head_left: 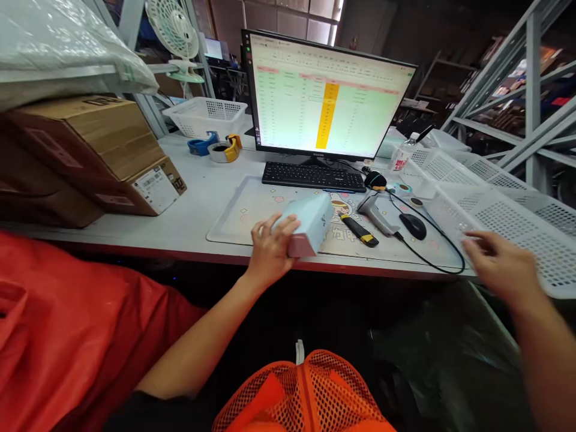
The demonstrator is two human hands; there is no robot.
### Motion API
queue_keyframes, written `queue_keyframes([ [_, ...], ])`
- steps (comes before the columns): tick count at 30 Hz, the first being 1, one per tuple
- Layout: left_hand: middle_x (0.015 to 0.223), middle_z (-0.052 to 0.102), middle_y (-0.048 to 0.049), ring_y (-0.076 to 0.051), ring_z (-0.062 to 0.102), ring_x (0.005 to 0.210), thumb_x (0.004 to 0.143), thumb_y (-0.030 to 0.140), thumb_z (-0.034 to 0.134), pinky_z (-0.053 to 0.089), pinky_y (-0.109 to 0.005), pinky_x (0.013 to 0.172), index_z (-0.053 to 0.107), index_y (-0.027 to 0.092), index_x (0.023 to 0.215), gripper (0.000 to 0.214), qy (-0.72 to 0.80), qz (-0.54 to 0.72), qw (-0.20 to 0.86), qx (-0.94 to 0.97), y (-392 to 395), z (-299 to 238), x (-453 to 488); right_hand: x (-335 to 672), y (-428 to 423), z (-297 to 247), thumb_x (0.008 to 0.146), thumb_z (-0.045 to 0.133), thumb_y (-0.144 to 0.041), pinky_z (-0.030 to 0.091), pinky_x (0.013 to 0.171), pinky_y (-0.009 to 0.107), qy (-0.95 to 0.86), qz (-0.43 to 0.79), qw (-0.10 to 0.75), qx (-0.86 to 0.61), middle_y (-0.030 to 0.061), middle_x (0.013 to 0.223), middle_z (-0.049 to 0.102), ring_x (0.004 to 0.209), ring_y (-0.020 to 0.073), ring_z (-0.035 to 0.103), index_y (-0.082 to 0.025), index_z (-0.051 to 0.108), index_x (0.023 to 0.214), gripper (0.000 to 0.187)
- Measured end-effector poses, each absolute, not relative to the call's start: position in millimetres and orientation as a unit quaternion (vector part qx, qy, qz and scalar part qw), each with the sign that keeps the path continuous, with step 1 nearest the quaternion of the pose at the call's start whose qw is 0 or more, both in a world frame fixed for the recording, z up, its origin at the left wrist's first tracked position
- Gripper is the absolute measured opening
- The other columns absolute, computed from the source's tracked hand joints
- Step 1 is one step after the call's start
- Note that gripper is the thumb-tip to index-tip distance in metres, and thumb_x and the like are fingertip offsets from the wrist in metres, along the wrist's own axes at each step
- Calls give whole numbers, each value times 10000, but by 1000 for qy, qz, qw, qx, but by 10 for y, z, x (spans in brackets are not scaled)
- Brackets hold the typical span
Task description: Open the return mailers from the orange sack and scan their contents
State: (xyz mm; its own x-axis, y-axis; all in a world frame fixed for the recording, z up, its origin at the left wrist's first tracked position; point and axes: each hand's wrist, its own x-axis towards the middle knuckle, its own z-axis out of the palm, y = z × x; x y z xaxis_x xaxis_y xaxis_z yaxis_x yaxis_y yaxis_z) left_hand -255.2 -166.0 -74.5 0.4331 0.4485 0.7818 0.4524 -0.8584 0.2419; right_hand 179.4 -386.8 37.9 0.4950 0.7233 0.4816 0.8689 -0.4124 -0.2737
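Note:
A light blue box (pixel 317 219) with a pink end stands on the desk mat, tilted toward me at the front edge of the desk. My left hand (pixel 273 243) grips its left side, fingers over the top. Off to the right, my right hand (pixel 501 261) is held beside a white perforated basket (pixel 526 240), its fingers curled toward the thumb. A faint clear glint shows at those fingertips, but what they hold, if anything, I cannot make out. Just right of the box lies a black and yellow box cutter (pixel 359 230), with a grey barcode scanner (pixel 377 214) beyond it.
Behind the mat stand a keyboard (pixel 312 176) and a monitor (pixel 330 96). A mouse (pixel 413 226) and the scanner's looping cable lie right. Cardboard boxes (pixel 103 150), tape dispensers (pixel 225 149) and a white basket (pixel 207 114) are on the left. A red sheet (pixel 81 336) hangs in front.

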Motion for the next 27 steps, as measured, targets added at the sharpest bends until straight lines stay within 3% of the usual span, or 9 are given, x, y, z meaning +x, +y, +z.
queue_keyframes([
  [3, 1542, 586, -133, -432, 431, 1488, 822, 29, 678, 230, -684, 1194, 569, 324, 1463, 715, -262, -374, 81, -886, -1852, -797, -2439, 1674, -2941, 143, 931, 637, -462, 529, 1029, 506, -521, -62, 183, -831, 227, 1269, 738, 1140, 383, 712, -149, 679, 1374, 544],
  [6, 1570, 563, -123, -433, 369, 1524, 847, 78, 699, 107, -692, 1241, 579, 332, 1499, 709, -265, -366, 103, -886, -1982, -929, -2401, 1465, -2208, -86, 917, 664, -438, 513, 1050, 492, -503, -9, 76, -861, 270, 1374, 678, 1280, 413, 652, -72, 572, 1481, 678],
  [9, 1567, 575, -117, -418, 333, 1541, 861, 143, 723, 29, -674, 1274, 575, 281, 1516, 685, -266, -370, 99, -885, -2031, -1050, -2444, 1305, -1854, -184, 926, 660, -384, 526, 1001, 476, -475, 16, 45, -879, 299, 1335, 676, 1251, 416, 662, -48, 564, 1447, 627],
  [11, 1548, 598, -116, -396, 354, 1527, 866, 138, 714, 56, -649, 1281, 598, 252, 1489, 644, -254, -375, 100, -886, -2031, -1101, -2484, 1279, -1757, -136, 933, 654, -392, 540, 953, 474, -462, 21, 52, -885, 318, 1308, 668, 1214, 419, 671, -31, 592, 1380, 578],
  [13, 1536, 612, -116, -383, 389, 1500, 871, 148, 717, 104, -629, 1273, 612, 247, 1470, 617, -238, -386, 104, -885, -2014, -1127, -2516, 1311, -1710, 12, 935, 658, -428, 567, 841, 436, -461, 44, 56, -885, 283, 1179, 705, 1076, 379, 713, -55, 652, 1257, 493],
  [15, 1528, 621, -115, -377, 419, 1474, 881, 182, 729, 138, -613, 1260, 613, 251, 1470, 603, -223, -394, 102, -886, -1989, -1134, -2536, 1354, -1686, 243, 928, 674, -472, 547, 640, 363, -475, 116, 72, -869, 174, 932, 717, 793, 277, 706, -124, 691, 1080, 380],
  [18, 1525, 626, -116, -371, 444, 1456, 906, 216, 726, 159, -604, 1252, 616, 257, 1466, 573, -214, -393, 97, -889, -1960, -1121, -2554, 1301, -1667, 658, 837, 798, -557, 401, 425, 270, -511, 306, 138, -791, 39, 706, 611, 522, 144, 514, -194, 658, 928, 400],
  [22, 1531, 621, -118, -375, 457, 1448, 897, 186, 728, 165, -612, 1245, 604, 250, 1464, 584, -206, -389, 94, -893, -1962, -1100, -2571, 941, -1600, 1088, 695, 927, -567, 326, 364, 229, -553, 443, 151, -689, 1, 675, 558, 479, 90, 415, -216, 602, 821, 495],
  [27, 1504, 636, -127, -374, 486, 1454, 908, 222, 733, 261, -583, 1228, 560, 260, 1472, 591, -184, -417, 72, -887, -1889, -1088, -2643, 786, -1441, 1078, 774, 848, -614, 328, 378, 230, -593, 395, 104, -694, -24, 658, 524, 471, 98, 432, -229, 643, 928, 462],
])
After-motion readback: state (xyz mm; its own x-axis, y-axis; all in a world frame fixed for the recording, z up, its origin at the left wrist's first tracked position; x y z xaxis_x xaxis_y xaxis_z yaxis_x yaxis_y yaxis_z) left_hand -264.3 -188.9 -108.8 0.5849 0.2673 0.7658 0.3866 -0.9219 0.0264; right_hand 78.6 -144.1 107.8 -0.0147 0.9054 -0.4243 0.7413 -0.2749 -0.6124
